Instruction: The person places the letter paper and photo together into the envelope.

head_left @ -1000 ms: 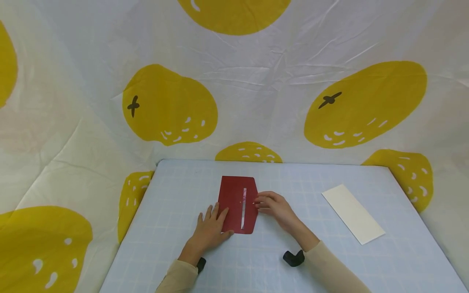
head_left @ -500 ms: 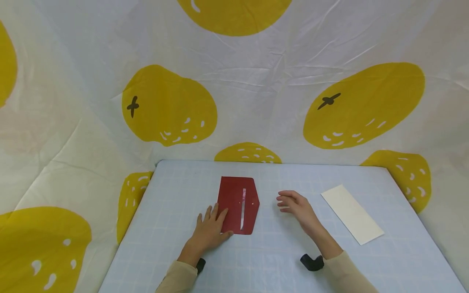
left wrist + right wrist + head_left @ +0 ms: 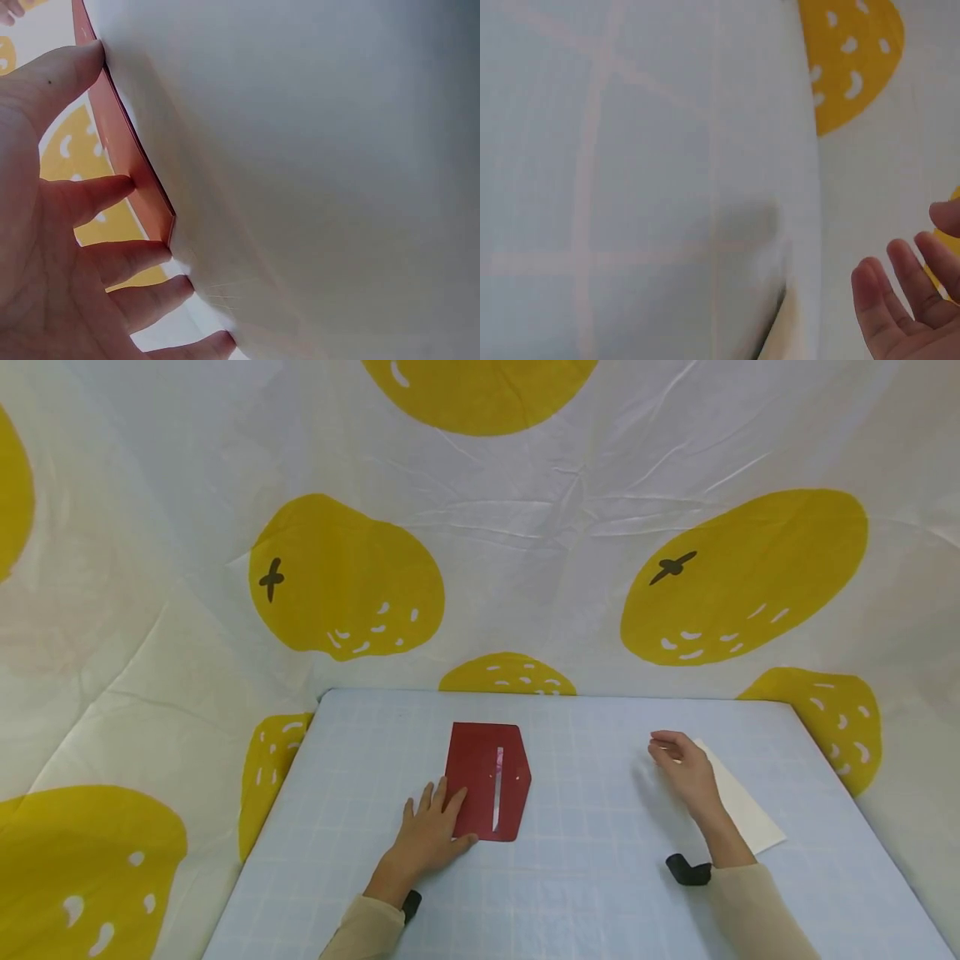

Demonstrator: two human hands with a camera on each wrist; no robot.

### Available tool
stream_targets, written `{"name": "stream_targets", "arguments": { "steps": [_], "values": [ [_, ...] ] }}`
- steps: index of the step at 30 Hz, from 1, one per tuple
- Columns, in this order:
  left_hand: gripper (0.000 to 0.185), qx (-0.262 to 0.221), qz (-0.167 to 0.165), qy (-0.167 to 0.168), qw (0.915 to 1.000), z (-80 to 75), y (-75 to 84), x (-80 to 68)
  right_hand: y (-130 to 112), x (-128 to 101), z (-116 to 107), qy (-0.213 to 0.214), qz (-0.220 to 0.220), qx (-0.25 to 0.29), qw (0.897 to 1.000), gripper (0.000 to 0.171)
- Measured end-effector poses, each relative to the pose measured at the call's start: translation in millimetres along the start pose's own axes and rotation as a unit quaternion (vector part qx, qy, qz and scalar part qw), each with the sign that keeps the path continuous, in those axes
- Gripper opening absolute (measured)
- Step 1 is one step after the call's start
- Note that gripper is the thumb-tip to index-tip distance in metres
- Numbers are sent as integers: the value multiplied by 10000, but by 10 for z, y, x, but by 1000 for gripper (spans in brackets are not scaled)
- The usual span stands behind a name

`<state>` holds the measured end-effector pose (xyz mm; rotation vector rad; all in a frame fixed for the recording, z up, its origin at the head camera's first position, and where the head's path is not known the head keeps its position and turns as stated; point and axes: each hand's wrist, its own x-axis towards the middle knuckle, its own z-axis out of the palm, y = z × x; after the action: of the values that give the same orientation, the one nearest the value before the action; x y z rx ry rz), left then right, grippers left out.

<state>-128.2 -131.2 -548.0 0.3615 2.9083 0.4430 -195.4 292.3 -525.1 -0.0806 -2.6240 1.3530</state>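
Observation:
A red envelope lies flat on the table, its flap side pointing right and a pale shiny strip running near the flap. My left hand rests with spread fingers on its lower left corner. The left wrist view shows the thumb and fingertips on the envelope and the table beside it. My right hand hovers at the left side of a cream-white card, covering part of it, its fingers loosely bent and holding nothing. In the right wrist view the card's corner shows below the fingers.
A pale blue checked cloth covers the table. Behind it hangs a white curtain printed with yellow fruit. A black strap piece sits at the right wrist, and another at the left.
My right hand has left the envelope's flap and moved right, over to the card. My left hand and the envelope have stayed in place.

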Motion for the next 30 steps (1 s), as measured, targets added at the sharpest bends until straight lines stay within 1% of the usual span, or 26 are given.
{"name": "stream_targets", "arguments": {
  "steps": [2, 5, 8, 12, 16, 17, 21, 25, 30],
  "values": [
    [84, -16, 0, 3, 10000, 2, 1, -3, 80, 46, -123, 136, 80, -389, 9991, 39],
    [84, -32, 8, -11, 10000, 10, 0, -6, 210, 98, -285, 142, 321, -654, 9972, 41],
    [84, 7, 12, -32, 10000, 16, -1, -6, 341, 140, -411, -19, 590, -906, 9941, 46],
    [84, 12, 4, -31, 10000, -5, 7, -7, 508, 191, -519, -302, 721, -1253, 9890, 53],
    [84, 7, 5, -23, 10000, -19, 16, -8, 574, 214, -572, -666, 854, -1633, 9806, 66],
    [84, 10, 10, -16, 10000, -20, 17, -9, 574, 220, -579, -786, 957, -1723, 9772, 71],
    [84, -9, 16, 0, 10000, -28, 20, -15, 592, 252, -583, -1031, 932, -2120, 9673, 83],
    [84, -3, 21, 23, 10000, -24, 15, -13, 575, 272, -573, -1167, 896, -2339, 9611, 83],
    [84, 41, 22, 13, 10000, -12, 5, -1, 554, 277, -559, -1097, 1046, -2248, 9625, 73]
  ]
}}
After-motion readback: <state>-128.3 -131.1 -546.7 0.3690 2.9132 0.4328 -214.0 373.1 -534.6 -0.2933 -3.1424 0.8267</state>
